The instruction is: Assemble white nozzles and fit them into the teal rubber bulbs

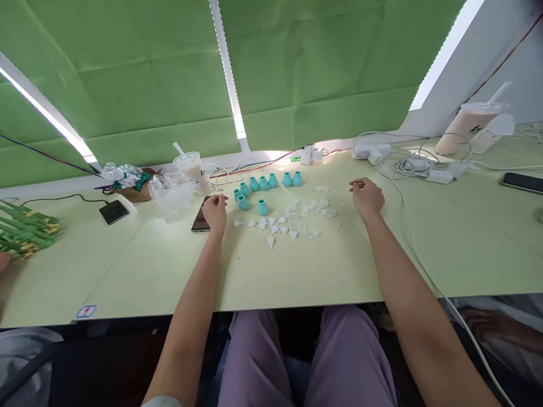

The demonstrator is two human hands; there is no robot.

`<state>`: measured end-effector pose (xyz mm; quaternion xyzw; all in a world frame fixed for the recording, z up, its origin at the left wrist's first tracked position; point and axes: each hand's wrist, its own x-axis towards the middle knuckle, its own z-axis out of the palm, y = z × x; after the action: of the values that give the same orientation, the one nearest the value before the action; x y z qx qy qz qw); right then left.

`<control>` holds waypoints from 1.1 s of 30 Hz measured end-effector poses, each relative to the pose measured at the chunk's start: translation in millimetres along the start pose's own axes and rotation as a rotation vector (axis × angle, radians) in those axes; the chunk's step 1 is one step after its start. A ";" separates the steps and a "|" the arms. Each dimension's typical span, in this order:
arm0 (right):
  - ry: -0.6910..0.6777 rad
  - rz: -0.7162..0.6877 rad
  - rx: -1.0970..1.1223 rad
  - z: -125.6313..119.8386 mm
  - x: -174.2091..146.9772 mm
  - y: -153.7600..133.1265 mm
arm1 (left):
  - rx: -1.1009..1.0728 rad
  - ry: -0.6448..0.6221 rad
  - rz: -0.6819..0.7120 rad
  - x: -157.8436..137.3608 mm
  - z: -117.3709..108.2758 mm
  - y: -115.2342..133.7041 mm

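Left hand: loosely curled, half-open, nothing visibly held, by the phone
Right hand: likewise half-open, seemingly empty
Teal vases: upright between the hands
White pieces: small, best pinched singly by fingertips

Green curtains hang behind the worktop. At left, a straw-topped cup stands beside a crumpled clear bag, with a wired black device and green stems beyond. At right, white cables tangle near another cup.
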<state>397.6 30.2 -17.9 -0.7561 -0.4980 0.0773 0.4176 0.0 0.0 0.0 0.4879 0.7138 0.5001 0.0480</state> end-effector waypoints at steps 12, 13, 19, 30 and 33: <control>-0.047 0.050 0.015 0.9 -0.5 -0.6 | -0.126 -0.005 -0.129 11.7 1.0 -16.3; -0.061 0.044 0.008 0.8 -1.3 -1.7 | -0.112 -0.020 -0.115 10.8 1.0 -15.0; -0.103 0.000 -0.040 1.2 -3.8 -5.7 | -0.008 -0.113 -0.036 3.2 1.1 -5.7; -0.119 -0.148 -0.023 2.3 -7.3 -10.3 | -0.018 -0.327 0.113 -4.0 -8.1 12.4; -0.161 -0.205 0.026 0.3 -12.0 -19.2 | -0.138 -0.690 0.286 -15.1 -12.0 29.1</control>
<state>378.4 23.5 -8.0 -0.6871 -0.6033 0.1010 0.3920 20.1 -18.6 21.8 0.7181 0.5450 0.3547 0.2480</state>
